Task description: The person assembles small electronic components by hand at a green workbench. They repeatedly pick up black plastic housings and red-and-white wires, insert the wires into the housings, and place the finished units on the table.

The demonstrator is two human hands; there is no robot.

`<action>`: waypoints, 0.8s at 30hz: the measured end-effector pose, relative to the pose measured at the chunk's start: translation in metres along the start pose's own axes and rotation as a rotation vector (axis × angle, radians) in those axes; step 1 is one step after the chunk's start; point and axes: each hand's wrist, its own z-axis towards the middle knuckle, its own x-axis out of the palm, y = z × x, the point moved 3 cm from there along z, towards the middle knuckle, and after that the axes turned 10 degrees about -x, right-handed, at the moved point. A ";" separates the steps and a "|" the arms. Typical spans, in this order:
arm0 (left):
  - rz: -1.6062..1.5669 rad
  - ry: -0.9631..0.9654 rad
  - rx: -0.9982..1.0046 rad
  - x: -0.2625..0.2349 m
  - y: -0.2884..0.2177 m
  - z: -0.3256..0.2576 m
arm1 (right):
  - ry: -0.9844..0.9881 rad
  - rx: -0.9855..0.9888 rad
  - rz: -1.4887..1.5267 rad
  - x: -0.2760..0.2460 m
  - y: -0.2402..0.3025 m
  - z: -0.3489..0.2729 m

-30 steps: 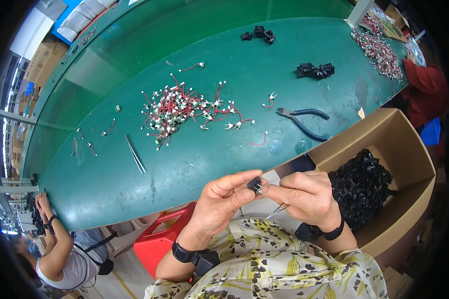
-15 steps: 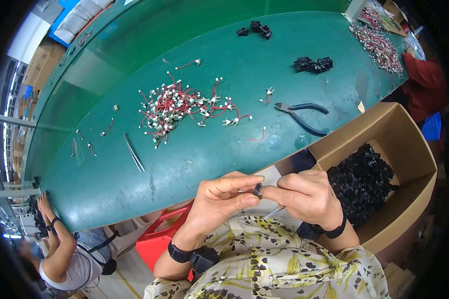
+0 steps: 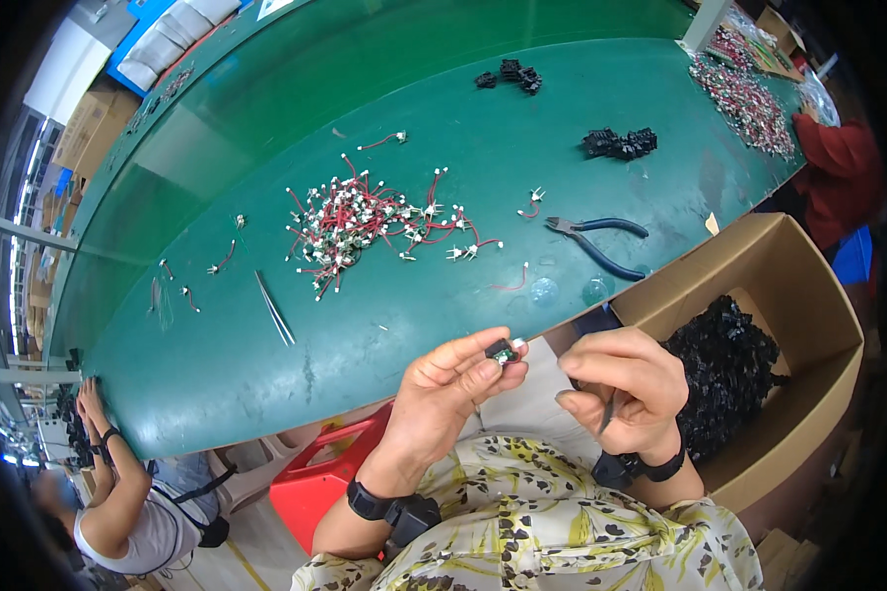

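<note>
Between its thumb and fingers, my left hand [image 3: 453, 384] pinches a small black plastic housing [image 3: 495, 350]. A green circuit board with a white connector and a short red wire shows at the housing's end. A short way to the right, my right hand [image 3: 626, 384] is apart from the housing, its thumb and forefinger spread. Curled fingers of that hand keep a thin grey metal tool, which looks like tweezers [image 3: 608, 411], against the palm; most of it is hidden. On the green table [image 3: 414, 305] lies a loose heap of small wired boards [image 3: 350, 222] with red leads.
Another pair of tweezers [image 3: 274, 310] and blue-handled cutting pliers [image 3: 606, 241] lie on the table. Black parts [image 3: 619, 144] sit farther back. A cardboard box [image 3: 808, 394] of black pieces [image 3: 724, 369] stands at my right. Co-workers [image 3: 118, 512] are at left and far right; a red stool [image 3: 330, 468] is below.
My right hand has drawn away from the housing, its thumb and forefinger parting. My left hand has turned the housing, so its green board and white connector show. The view has shifted slightly.
</note>
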 end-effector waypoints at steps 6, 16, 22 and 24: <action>-0.042 0.046 0.035 0.001 0.005 -0.002 | -0.052 0.425 0.107 0.019 -0.025 -0.017; 0.242 -0.017 0.036 0.000 0.000 0.000 | 0.118 0.418 0.101 0.032 -0.022 -0.015; 0.252 -0.024 0.096 0.000 -0.002 -0.002 | 0.207 0.567 0.130 0.023 -0.016 -0.007; 0.201 -0.044 0.084 -0.004 -0.003 -0.003 | 0.121 0.532 0.052 0.017 -0.013 -0.013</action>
